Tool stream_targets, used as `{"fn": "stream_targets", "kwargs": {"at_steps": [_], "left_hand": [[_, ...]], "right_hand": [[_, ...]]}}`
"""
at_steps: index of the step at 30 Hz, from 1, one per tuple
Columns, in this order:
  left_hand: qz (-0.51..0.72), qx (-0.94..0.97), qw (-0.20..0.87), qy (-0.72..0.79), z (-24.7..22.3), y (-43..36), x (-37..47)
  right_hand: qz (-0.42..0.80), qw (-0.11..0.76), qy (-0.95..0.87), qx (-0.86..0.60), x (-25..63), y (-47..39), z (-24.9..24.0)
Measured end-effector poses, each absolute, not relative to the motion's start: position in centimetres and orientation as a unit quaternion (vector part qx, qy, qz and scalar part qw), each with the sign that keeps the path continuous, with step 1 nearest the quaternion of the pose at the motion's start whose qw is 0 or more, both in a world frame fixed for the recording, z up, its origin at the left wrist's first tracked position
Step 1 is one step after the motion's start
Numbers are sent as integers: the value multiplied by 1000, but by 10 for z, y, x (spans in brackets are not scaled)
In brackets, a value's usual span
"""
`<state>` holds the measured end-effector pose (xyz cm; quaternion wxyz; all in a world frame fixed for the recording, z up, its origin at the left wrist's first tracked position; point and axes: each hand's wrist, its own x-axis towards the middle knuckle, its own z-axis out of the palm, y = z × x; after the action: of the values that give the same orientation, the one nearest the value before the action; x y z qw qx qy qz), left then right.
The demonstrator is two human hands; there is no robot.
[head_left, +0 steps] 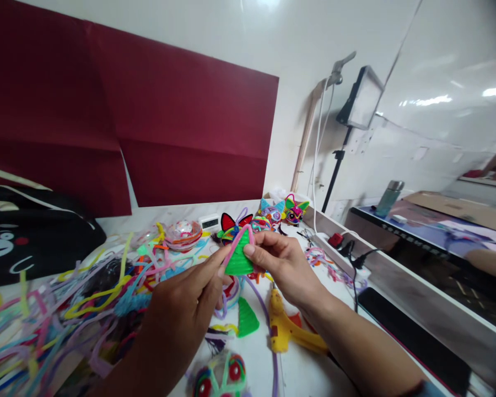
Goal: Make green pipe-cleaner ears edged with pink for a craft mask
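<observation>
Both my hands are raised above the worktop around a green ridged triangle. A pink pipe cleaner runs up its left edge and bends over its tip. My left hand pinches the pipe cleaner against the lower left edge. With thumb and fingers, my right hand grips the triangle's right side. Below them lies a second green piece. A yellow glue gun rests under my right forearm. Near the front edge sits a clear ball decorated with coloured pipe cleaners.
Loose pipe cleaners heap up on the left beside a black bag. Finished cat-like heads stand at the back. On the right are a power strip, a black phone-like slab and another person's hand.
</observation>
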<state>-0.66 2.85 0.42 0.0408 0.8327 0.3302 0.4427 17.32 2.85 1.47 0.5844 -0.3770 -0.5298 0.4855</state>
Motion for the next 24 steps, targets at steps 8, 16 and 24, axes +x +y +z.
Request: {"fn": "stream_targets", "kwargs": {"at_steps": [8, 16, 24], "left_hand": [[428, 844, -19, 322, 7, 27, -4], [418, 848, -5, 325, 5, 28, -3], [411, 863, -67, 285, 3, 28, -1]], "right_hand": [[483, 578, -539, -377, 174, 29, 13], [484, 581, -544, -363, 176, 29, 12], [477, 588, -545, -361, 176, 31, 11]]}}
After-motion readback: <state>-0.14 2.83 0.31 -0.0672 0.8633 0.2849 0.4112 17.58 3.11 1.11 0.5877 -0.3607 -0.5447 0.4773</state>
